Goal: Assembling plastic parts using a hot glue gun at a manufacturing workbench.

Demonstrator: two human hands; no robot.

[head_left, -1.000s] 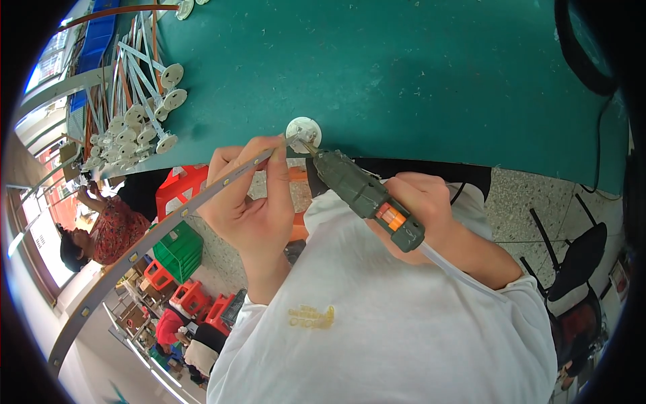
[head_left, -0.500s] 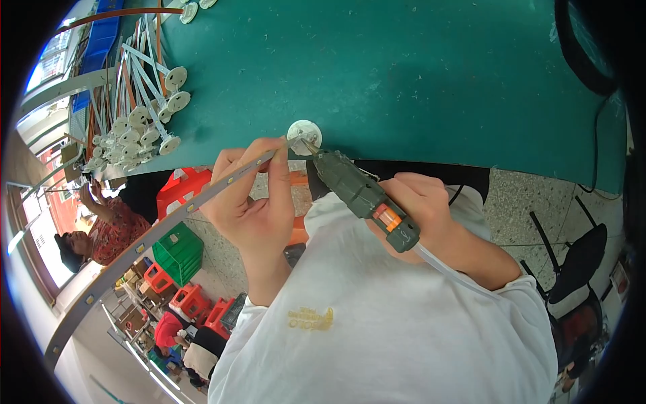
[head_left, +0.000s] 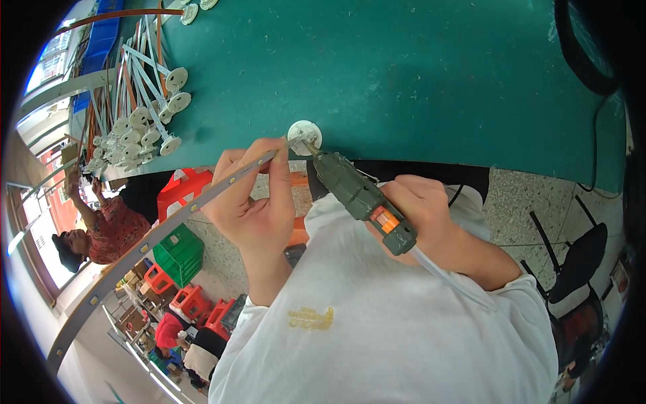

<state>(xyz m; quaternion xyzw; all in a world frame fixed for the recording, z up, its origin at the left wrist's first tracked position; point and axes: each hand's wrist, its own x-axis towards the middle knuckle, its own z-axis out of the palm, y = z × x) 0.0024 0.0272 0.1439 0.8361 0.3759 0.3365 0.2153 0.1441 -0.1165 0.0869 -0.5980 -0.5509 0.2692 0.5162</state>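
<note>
Beyond the grip, a broad green table top [head_left: 417,67]. Left of it, a heap of white discs on strips [head_left: 145,121] and blue crates [head_left: 101,40]. Underneath, speckled floor [head_left: 518,202], red and green crates [head_left: 178,252], a black chair [head_left: 579,259]. Daylight from windows far left.

No packages, signs or screens show up here. The nearest thing to a label is a small yellow print [head_left: 311,318] on the chest of my white shirt [head_left: 377,323], low in the middle of the view, and it is too blurred and too small to make out its shape.
</note>
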